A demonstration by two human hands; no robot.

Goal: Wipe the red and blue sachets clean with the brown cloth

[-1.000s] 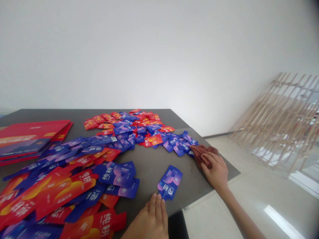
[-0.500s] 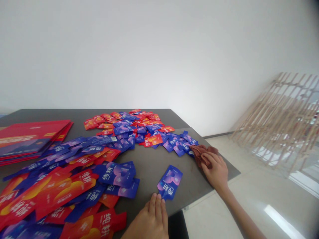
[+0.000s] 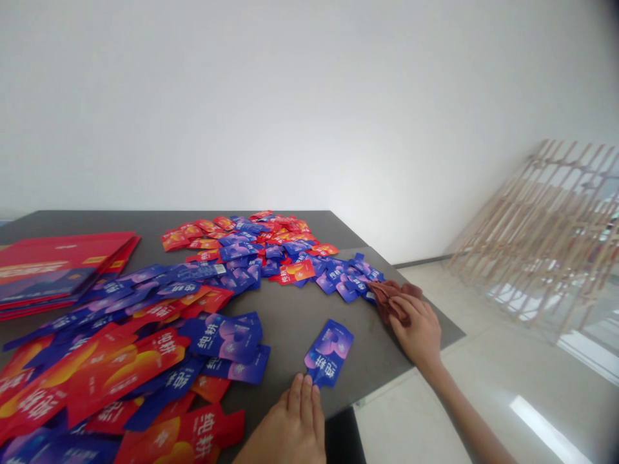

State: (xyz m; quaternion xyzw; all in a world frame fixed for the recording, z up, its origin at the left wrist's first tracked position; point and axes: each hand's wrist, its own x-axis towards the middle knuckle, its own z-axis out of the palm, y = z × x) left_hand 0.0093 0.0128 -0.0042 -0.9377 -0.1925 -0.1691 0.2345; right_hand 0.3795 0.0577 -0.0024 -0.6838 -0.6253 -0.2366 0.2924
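Observation:
Near the table's front edge my left hand [image 3: 294, 419] lies palm down, its fingers stretched out and side by side. Their tips touch the narrow neck of a single blue sachet [image 3: 329, 353] lying flat on the dark table. At the right edge of the tabletop, my right hand [image 3: 416, 328] grips a crumpled brown cloth [image 3: 394, 298]. The cloth meets the end of a spread of blue sachets [image 3: 345, 277]. A large heap of red and blue sachets [image 3: 128, 370] covers the table left of my left hand.
Smaller red and blue sachets [image 3: 271, 238] are piled towards the back of the table [image 3: 285, 316]. Folded red and blue packaging [image 3: 58, 267] is stacked at the left. A white wall [image 3: 290, 116] rises behind. Wooden slatted racks [image 3: 541, 232] lean at the right above a pale floor.

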